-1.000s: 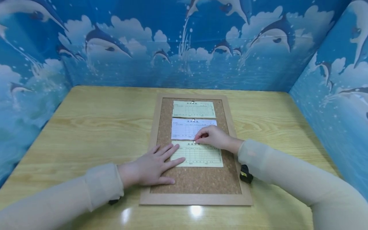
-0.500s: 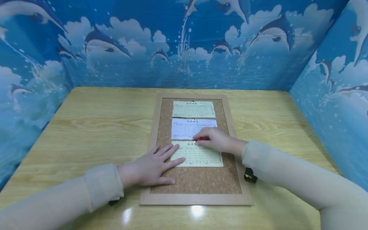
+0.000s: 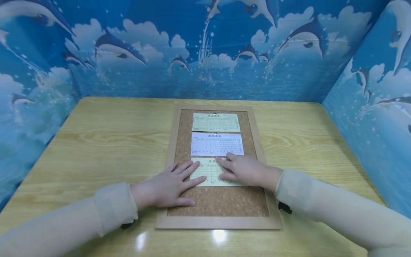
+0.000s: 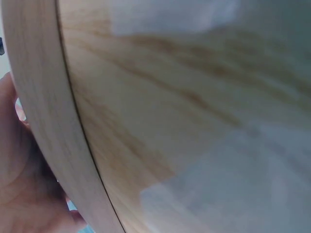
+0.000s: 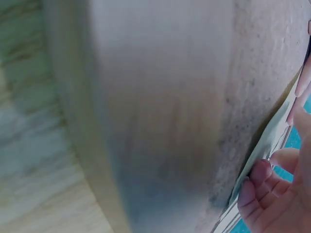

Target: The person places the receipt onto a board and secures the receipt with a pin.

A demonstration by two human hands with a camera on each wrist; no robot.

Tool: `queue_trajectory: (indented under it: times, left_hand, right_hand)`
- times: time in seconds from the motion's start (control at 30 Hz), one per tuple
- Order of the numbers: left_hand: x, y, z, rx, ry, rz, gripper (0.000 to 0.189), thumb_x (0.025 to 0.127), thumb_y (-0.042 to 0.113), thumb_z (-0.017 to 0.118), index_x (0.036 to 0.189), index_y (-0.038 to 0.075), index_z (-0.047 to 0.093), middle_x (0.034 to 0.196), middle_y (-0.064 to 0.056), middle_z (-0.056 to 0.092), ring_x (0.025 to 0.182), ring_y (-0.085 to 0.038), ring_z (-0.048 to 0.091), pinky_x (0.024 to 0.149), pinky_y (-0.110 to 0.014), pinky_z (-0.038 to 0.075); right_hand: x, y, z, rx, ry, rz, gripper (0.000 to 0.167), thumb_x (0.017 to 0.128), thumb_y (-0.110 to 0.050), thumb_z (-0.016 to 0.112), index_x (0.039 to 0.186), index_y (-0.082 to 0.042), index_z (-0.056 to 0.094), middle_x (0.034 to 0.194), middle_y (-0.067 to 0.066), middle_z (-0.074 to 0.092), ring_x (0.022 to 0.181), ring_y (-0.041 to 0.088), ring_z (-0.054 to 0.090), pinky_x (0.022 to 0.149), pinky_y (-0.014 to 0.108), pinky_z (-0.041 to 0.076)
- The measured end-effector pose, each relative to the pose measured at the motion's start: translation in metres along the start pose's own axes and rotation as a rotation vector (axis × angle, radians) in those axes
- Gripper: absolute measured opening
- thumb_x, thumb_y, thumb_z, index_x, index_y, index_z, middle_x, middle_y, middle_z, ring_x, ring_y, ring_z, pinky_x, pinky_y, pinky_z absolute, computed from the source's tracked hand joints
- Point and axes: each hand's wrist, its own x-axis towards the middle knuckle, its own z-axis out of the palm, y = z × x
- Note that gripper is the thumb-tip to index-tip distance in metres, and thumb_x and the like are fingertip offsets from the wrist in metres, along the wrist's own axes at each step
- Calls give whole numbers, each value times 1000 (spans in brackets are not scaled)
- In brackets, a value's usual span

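Observation:
A wood-framed corkboard [image 3: 221, 201] lies on the table with three printed paper slips in a column. The upper slip [image 3: 216, 124] is pale green, the middle slip [image 3: 213, 144] is white-lilac, and the lower slip [image 3: 211, 175] is pale yellow-green. My left hand [image 3: 170, 185] rests spread on the board, fingertips on the lower slip's left edge. Over that slip's right half lies my right hand [image 3: 248, 171]. Its index fingertip touches the slip's top middle, hiding the small metallic fastener there. In the right wrist view, a paper edge stands slightly off the cork beside the fingers [image 5: 265, 177].
Small metallic fasteners sit at the top of the upper and middle slips. Bare cork shows below the lower slip. The wood-grain table [image 3: 118, 142] extends to both sides. A blue dolphin-print curtain [image 3: 192, 78] borders the back and sides.
My right hand was pinching the fastener at the lower slip's top edge; it has let go, shifted down and extended its index finger onto that spot. The left hand stays put.

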Motion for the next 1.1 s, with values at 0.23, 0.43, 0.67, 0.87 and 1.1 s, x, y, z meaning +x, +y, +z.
queue_trajectory:
  times: [0.23, 0.43, 0.67, 0.87, 1.1]
  left_hand:
    - [0, 0, 1, 8, 10, 0, 70, 92, 65, 27, 151, 30, 13, 155, -14, -4, 140, -32, 1, 105, -61, 14]
    - [0, 1, 1, 10, 5, -3, 70, 92, 65, 27, 151, 30, 13, 155, -13, -4, 140, -32, 1, 105, -61, 13]
    - [0, 3, 0, 13, 0, -4, 70, 92, 65, 28, 151, 29, 14, 155, -14, -3, 140, -32, 2, 105, -60, 14]
    - [-1, 3, 0, 6, 1, 0, 70, 92, 65, 28, 151, 29, 14, 155, -14, -3, 140, -32, 2, 105, -60, 14]
    - [-1, 2, 2, 10, 4, 2, 71, 92, 65, 27, 151, 29, 13, 155, -13, -4, 140, -32, 1, 105, -60, 14]
  right_hand:
    - [-1, -1, 1, -24, 31, -26, 65, 93, -49, 49, 142, -7, 39, 110, 13, 55, 76, 18, 57, 67, 36, 51]
    - [-1, 1, 4, -30, 36, -41, 65, 93, -49, 49, 141, -6, 40, 103, 10, 55, 68, 13, 52, 62, 33, 49]
    - [-1, 2, 5, -22, 36, -44, 64, 93, -49, 49, 141, -7, 40, 102, 9, 54, 67, 11, 49, 63, 32, 48]
    - [-2, 3, 5, -20, 41, -57, 62, 94, -47, 49, 140, -7, 41, 101, 9, 54, 67, 11, 49, 63, 31, 48]
    - [-1, 4, 6, -19, 37, -67, 62, 94, -47, 49, 140, -7, 41, 97, 7, 53, 64, 10, 46, 62, 30, 46]
